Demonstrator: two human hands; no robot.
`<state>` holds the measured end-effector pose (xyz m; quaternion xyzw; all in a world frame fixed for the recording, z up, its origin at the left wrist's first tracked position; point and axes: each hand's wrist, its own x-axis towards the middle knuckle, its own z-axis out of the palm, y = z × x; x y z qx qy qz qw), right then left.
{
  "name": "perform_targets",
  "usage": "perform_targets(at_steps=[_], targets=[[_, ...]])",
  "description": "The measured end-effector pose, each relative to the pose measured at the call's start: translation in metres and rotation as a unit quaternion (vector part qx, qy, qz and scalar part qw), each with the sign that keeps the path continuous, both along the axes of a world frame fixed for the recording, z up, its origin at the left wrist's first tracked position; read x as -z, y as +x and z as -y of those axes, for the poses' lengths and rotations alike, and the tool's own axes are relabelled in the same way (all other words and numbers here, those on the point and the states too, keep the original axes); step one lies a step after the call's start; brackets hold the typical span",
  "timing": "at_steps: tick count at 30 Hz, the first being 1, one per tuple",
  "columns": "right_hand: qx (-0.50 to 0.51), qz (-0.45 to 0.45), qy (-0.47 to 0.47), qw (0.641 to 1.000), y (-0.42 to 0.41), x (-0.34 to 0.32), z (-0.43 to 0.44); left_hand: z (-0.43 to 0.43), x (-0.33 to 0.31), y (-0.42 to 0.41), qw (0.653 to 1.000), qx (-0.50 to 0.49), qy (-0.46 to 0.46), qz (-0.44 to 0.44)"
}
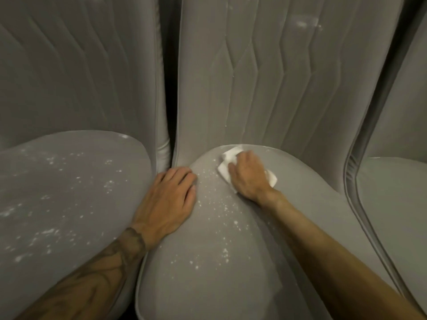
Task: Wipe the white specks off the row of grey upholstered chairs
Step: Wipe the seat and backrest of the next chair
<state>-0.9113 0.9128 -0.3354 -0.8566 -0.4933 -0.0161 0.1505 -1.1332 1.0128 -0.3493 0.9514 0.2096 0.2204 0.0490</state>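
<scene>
Head view: your right hand [249, 175] grips tissue [227, 158] on mid seat [208, 262] w/ specks [221, 209]; left hand [168, 202] flat, fingers straight, at seat edge.

Three grey upholstered seat cushions side by side, each below a quilted grey backrest [265, 77]. Middle cushion [231, 285]: white specks [221, 209] scattered from its centre toward the front; a white folded paper tissue [225, 168] lies near the rear edge, gripped and pressed down by the right hand [249, 179]; the left hand [166, 202] rests flat on the cushion's left edge. Left cushion [69, 158]: white specks and smears [50, 232] across its surface. Right cushion [392, 204]: only partly visible.
</scene>
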Motion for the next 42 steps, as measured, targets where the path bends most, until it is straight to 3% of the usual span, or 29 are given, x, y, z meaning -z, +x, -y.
perform_targets(at_steps=[4,10,16,22,28,34,39,42], targets=[[-0.120,-0.030,0.009,0.992,-0.021,0.001,0.016,-0.001,-0.005,-0.001,1.000,0.003,0.000,-0.007],[0.021,-0.001,-0.016,1.000,0.006,-0.008,-0.007,-0.002,-0.009,-0.016,0.998,-0.023,0.038,-0.035],[-0.135,-0.044,0.032,0.989,-0.026,0.008,0.021,-0.009,-0.005,-0.037,0.997,-0.038,0.055,-0.045],[0.031,-0.004,-0.006,1.000,0.004,-0.002,-0.029,-0.008,0.008,-0.037,0.998,-0.049,0.032,0.001],[-0.164,-0.019,0.012,0.986,-0.037,0.006,0.002,-0.008,0.005,-0.036,0.998,-0.056,0.027,-0.012],[0.007,0.013,-0.016,1.000,-0.008,-0.004,-0.033,-0.007,0.006,-0.036,0.998,-0.061,0.014,-0.018],[-0.152,-0.025,0.018,0.988,-0.048,0.006,-0.011,-0.008,0.006,-0.036,0.998,-0.059,0.013,-0.015],[-0.132,-0.040,0.001,0.990,-0.028,0.000,-0.016,-0.008,0.006,-0.036,0.998,-0.062,0.007,-0.017]])
